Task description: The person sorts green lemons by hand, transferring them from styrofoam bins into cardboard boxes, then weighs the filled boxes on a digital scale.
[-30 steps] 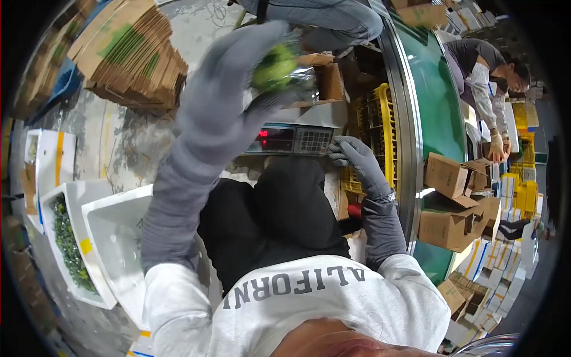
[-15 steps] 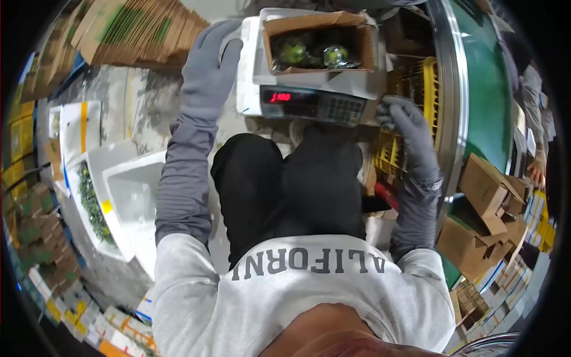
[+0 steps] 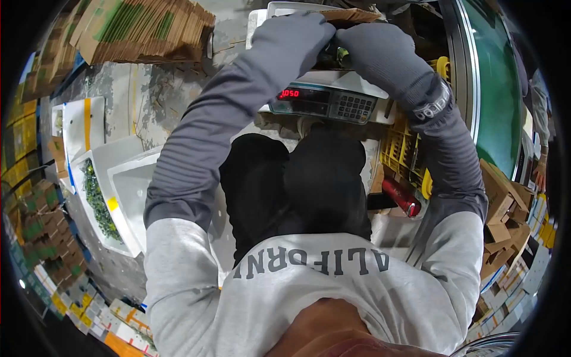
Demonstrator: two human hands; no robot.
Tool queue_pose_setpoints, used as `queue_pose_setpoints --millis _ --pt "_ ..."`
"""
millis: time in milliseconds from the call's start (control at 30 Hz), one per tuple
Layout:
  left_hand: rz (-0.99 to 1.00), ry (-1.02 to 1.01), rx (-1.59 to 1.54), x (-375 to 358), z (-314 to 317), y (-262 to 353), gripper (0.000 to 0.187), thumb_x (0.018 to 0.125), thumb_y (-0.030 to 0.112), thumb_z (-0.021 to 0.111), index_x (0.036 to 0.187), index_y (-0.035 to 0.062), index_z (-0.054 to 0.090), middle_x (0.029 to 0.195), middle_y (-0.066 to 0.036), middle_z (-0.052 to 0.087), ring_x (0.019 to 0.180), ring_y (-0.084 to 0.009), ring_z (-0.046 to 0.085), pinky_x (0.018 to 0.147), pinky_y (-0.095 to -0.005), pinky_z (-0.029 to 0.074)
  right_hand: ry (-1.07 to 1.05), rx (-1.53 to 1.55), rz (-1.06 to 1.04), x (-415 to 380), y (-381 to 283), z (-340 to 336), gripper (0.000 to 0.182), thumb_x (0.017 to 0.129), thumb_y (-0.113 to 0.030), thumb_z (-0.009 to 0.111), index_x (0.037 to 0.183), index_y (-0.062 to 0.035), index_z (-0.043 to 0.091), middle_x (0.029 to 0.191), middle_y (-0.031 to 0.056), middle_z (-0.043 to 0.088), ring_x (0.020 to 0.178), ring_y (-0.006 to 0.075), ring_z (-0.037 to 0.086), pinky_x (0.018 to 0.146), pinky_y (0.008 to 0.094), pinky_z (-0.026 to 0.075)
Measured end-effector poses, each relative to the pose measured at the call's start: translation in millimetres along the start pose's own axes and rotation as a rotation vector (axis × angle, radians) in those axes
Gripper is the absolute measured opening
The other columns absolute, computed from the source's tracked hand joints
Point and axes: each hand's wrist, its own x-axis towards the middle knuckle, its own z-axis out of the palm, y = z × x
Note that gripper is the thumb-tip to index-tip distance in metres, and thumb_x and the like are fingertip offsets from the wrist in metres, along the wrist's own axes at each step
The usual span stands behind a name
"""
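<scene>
A digital scale (image 3: 324, 102) with a red lit display stands in front of my knees. On its pan sits a small open cardboard box (image 3: 355, 14), largely covered by my hands. Something green in clear wrap (image 3: 342, 55) shows between them. My left hand (image 3: 297, 41), in a grey glove, reaches over the box with its fingers curled. Close beside it, my right hand (image 3: 377, 50), gloved too, bends inward over the box's right side, fingers closed. Both sets of fingertips are hidden, so what they grip cannot be seen.
Flattened cardboard boxes (image 3: 146, 33) are stacked at upper left. White foam boxes (image 3: 134, 178) stand at left, one with small green items (image 3: 98, 199). At right are a yellow crate (image 3: 398, 149), a red cylindrical object (image 3: 401, 196), a green conveyor belt (image 3: 493, 101) and cartons (image 3: 505, 208).
Both hands have moved in over the box from the scale's two sides. The box's far edge now looks raised, and the display reading has changed.
</scene>
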Motion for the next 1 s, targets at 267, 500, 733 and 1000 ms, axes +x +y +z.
queue_pose_setpoints --millis 267,500,733,1000 --pt "-0.115 -0.498 0.166 33.6 30.4 -2.8 0.029 0.082 0.012 0.058 0.11 0.012 0.063 0.109 -0.009 0.064 0.099 -0.0295 0.064 0.079 -0.0436 0.052 -0.005 0.051 -0.025 43.2 9.4 72.0 0.023 0.077 -0.028 0.064 0.089 -0.0097 0.071 0.085 0.011 0.069 0.083 0.0302 0.068 0.069 0.0421 0.055" --pt "-0.075 -0.484 0.074 28.4 13.8 -4.9 0.023 0.082 0.013 0.059 0.103 0.0127 0.068 0.101 -0.005 0.068 0.095 -0.0273 0.065 0.075 -0.0422 0.054 0.102 0.078 0.074 22.2 17.0 21.8 0.021 0.084 -0.023 0.055 0.102 -0.0129 0.061 0.082 0.0116 0.067 0.079 0.0315 0.067 0.066 0.0435 0.054" --pt "-0.047 0.126 -0.12 -36.4 -36.7 -28.6 0.019 0.088 0.022 0.058 0.105 0.0135 0.061 0.094 -0.003 0.062 0.084 -0.0257 0.062 0.068 -0.0353 0.051 0.238 0.067 -0.025 12.3 21.9 41.0 0.02 0.083 -0.026 0.059 0.094 -0.0098 0.059 0.076 0.012 0.064 0.074 0.032 0.065 0.062 0.0434 0.052" --pt "-0.375 0.309 -0.716 -71.4 -30.4 -18.2 0.022 0.096 0.021 0.051 0.11 0.0072 0.06 0.081 -0.008 0.064 0.073 -0.0165 0.062 0.068 -0.0286 0.048 0.031 0.104 -0.101 61.9 -39.2 55.2 0.023 0.078 -0.022 0.063 0.099 -0.013 0.066 0.091 0.01 0.066 0.086 0.0299 0.066 0.072 0.0445 0.054"
